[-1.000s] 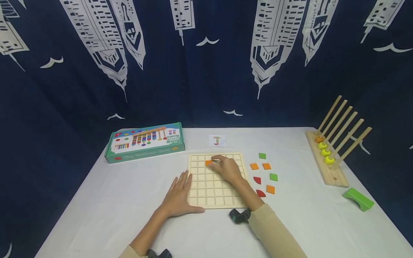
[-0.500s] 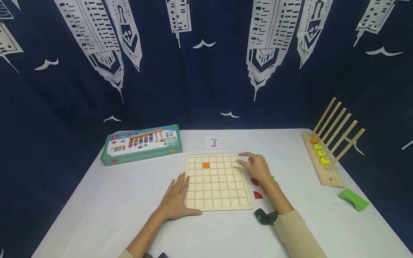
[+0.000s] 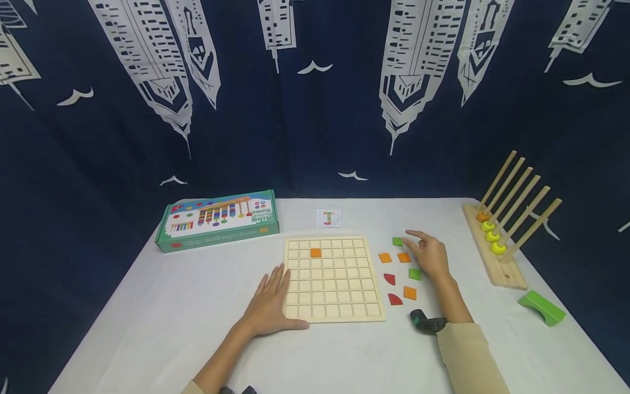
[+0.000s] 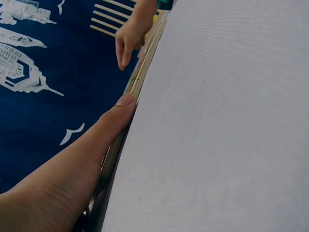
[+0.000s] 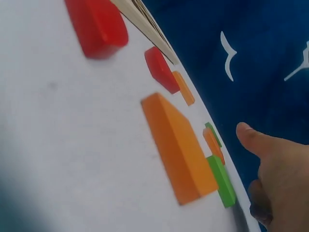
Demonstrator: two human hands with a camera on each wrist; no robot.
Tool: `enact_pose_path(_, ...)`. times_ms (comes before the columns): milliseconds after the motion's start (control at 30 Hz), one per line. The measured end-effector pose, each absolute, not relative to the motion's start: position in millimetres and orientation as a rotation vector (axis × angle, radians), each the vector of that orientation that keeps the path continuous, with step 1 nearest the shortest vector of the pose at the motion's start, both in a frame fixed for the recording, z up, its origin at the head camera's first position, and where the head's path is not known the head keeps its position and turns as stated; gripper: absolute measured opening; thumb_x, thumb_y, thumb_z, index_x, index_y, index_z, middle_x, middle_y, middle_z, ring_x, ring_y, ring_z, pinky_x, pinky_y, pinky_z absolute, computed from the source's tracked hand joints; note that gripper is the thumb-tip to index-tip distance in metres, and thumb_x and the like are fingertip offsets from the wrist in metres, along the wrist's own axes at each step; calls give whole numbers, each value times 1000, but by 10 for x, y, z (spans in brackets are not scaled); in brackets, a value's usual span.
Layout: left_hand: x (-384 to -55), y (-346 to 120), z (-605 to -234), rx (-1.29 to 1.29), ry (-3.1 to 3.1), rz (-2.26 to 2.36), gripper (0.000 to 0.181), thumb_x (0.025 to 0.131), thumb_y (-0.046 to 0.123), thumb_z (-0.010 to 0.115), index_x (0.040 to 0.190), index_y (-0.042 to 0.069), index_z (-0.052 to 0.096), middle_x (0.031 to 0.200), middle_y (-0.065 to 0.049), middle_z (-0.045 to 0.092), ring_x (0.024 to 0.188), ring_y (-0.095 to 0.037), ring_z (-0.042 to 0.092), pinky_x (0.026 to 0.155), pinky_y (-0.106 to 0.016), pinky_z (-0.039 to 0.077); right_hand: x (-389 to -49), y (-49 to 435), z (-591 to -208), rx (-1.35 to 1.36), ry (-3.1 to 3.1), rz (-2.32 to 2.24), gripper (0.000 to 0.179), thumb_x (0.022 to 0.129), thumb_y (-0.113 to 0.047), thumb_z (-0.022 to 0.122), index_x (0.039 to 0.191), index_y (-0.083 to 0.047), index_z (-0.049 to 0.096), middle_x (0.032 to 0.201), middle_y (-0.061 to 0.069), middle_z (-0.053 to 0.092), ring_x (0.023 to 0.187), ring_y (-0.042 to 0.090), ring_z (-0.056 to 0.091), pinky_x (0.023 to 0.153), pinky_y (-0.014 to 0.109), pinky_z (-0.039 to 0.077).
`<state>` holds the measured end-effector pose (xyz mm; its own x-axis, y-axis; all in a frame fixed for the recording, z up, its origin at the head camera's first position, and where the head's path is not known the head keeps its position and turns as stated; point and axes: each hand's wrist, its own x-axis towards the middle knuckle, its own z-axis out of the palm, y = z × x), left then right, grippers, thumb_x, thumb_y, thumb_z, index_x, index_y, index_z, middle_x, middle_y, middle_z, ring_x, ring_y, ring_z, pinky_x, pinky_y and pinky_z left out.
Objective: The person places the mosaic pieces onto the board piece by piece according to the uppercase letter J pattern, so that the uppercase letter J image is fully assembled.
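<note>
A wooden grid board lies on the table, with one orange square tile in its second row. My left hand lies with straight fingers along the board's left side; its thumb touches the front edge. To the right of the board, my right hand holds nothing, thumb and index finger parted beside a green square tile. Around it are another green tile, orange square tiles and two red quarter-round tiles. In the right wrist view, the right hand hovers beyond the tiles.
Behind the board lies a small pattern card with a J-like figure. A green game box sits back left. At right stand a peg rack with yellow and orange rings and a green arch block.
My right hand has let go of the orange tile on the board and moved right to the loose tiles. The left hand keeps its place at the board.
</note>
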<state>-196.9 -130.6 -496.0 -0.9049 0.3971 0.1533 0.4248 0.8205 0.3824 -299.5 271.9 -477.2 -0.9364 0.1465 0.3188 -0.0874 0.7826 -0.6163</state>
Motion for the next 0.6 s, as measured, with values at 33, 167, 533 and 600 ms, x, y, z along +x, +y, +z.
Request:
enact_pose_path(33,-1970,-1306,-4963,-665,-2932,-632,129,56,82,59,146,-1,18,153,-17,8,140,-28,5,111,-45,5,-2995,2736,-4794,-57,-2647,922,41,87,-33,65,120,-8,62,48,1,36,42,14,30,39,26,27)
enact_pose_path(167,-1965,-1310,-4962,-660,-2939,-620,129,56,83,58,146,0,17,153,-16,7,140,-27,4,111,-43,3,-2994,2766,-4833,-49,-2742,847,47,87,-38,63,124,-9,59,49,1,36,44,14,32,42,27,30)
enact_pose_path(533,-1966,-1305,-4972,-673,-2924,-631,128,57,84,56,146,0,19,153,-17,9,140,-28,6,111,-45,6,-2999,2750,-4859,-48,-2790,689,42,86,-38,64,116,-8,64,56,3,48,52,18,45,46,27,33)
enact_pose_path(600,-1967,-1304,-4970,-675,-2925,-635,128,57,83,57,146,-1,19,152,-17,9,140,-28,6,111,-44,5,-2993,2752,-4873,-54,-2776,700,41,86,-36,64,115,-7,64,57,3,50,53,18,45,46,27,33)
